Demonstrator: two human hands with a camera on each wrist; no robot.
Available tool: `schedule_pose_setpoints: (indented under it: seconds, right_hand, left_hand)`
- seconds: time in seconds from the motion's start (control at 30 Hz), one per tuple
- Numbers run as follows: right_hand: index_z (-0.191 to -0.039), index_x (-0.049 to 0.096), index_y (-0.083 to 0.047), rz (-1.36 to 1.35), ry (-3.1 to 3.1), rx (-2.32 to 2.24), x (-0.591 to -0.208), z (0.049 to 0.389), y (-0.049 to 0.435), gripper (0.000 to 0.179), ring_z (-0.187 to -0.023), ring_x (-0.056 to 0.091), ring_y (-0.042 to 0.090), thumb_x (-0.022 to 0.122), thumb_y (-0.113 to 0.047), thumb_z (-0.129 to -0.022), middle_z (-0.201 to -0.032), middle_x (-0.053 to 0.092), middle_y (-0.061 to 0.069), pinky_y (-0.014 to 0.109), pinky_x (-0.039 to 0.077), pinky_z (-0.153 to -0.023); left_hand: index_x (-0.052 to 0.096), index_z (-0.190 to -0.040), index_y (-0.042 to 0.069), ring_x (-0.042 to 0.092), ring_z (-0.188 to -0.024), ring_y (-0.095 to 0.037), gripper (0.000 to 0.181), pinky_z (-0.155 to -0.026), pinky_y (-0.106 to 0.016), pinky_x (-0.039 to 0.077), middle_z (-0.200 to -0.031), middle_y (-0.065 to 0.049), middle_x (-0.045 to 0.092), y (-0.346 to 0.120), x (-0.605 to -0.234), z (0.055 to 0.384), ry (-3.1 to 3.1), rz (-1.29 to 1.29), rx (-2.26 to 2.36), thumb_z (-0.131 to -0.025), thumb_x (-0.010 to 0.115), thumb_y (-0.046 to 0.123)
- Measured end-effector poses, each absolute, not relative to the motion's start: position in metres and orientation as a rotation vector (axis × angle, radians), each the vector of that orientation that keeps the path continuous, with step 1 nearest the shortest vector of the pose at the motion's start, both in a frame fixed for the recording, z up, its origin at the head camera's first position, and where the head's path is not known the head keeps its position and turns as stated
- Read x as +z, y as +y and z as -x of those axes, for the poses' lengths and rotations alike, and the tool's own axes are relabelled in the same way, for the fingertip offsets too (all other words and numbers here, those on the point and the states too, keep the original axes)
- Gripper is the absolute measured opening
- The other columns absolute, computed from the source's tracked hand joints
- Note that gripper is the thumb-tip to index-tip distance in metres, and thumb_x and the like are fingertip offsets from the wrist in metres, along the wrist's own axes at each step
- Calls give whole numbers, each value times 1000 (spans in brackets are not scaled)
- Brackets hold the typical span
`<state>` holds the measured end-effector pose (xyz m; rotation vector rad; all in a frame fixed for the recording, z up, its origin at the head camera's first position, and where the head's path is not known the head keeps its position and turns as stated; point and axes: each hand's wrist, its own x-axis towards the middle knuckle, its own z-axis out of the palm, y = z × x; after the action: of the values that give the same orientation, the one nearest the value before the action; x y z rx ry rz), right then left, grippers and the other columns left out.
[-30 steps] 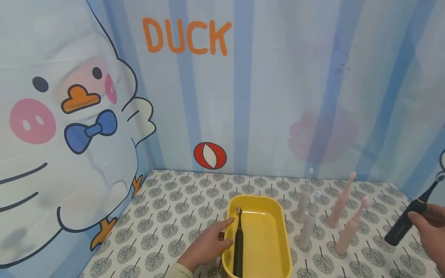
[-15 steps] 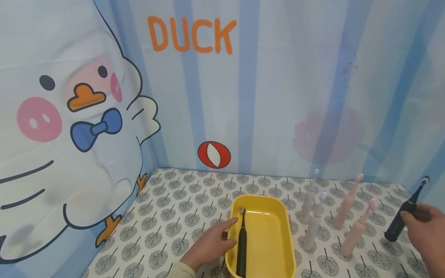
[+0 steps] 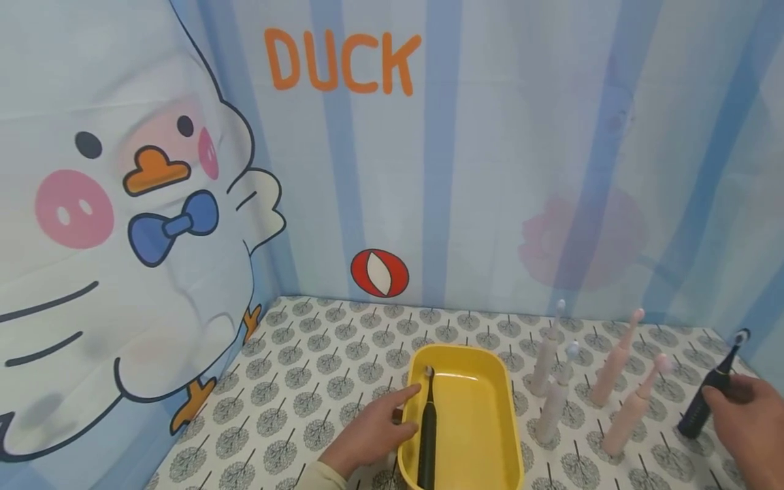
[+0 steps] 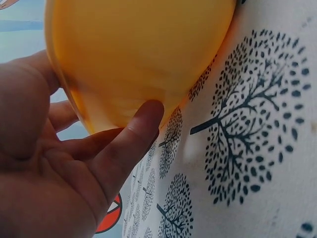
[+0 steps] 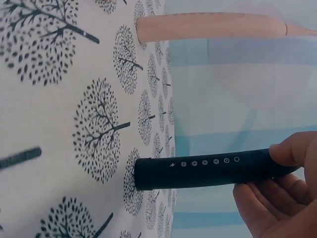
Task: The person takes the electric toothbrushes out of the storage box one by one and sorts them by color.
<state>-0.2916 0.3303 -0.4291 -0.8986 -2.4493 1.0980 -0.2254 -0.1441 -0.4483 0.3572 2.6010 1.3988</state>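
Note:
My right hand (image 3: 748,416) grips a black electric toothbrush (image 3: 701,408) by the upper part of its handle, at the far right. The toothbrush stands nearly upright with its head up; in the right wrist view its handle (image 5: 198,172) shows a row of small icons, and its base is right at the patterned cloth. My left hand (image 3: 380,429) holds the left wall of a yellow tray (image 3: 514,435), thumb and index finger over the rim. The left wrist view shows other fingers (image 4: 133,134) against its outside. Another black electric toothbrush (image 3: 428,435) lies along the tray's left side.
Two white electric toothbrushes (image 3: 554,408) stand upright right of the tray. Beside them stand two pink ones (image 3: 629,422), between the white pair and my right hand. A tree-print cloth (image 3: 318,367) covers the table, and a duck-print curtain (image 3: 490,170) hangs behind and left.
My right hand has moved left and down with the black toothbrush, which went from tilted in the air to nearly upright at the cloth. My left hand stays on the tray; the view shifted slightly.

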Motion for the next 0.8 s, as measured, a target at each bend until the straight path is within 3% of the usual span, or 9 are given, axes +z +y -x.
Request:
schedule_pose_setpoints:
  seconds: [0.6, 0.8]
  right_hand:
    - [-143, 16, 3, 934, -2462, 1046, -427, 286, 334, 55, -120, 34, 46, 38, -10, -95, -134, 33, 31, 56, 30, -99]
    - [-142, 25, 1, 934, -2319, 1029, -436, 289, 347, 50, -123, 34, 43, 38, -8, -94, -135, 36, 28, 53, 30, -101]
  left_hand:
    - [39, -141, 21, 57, -101, -20, 59, -75, -30, 52, -137, -2, 43, -144, -449, 226, 2626, -365, 1381, -87, 62, 23]
    - [39, -141, 19, 57, -101, -19, 59, -75, -30, 52, -136, -3, 44, -144, -449, 225, 2620, -362, 1378, -87, 62, 22]
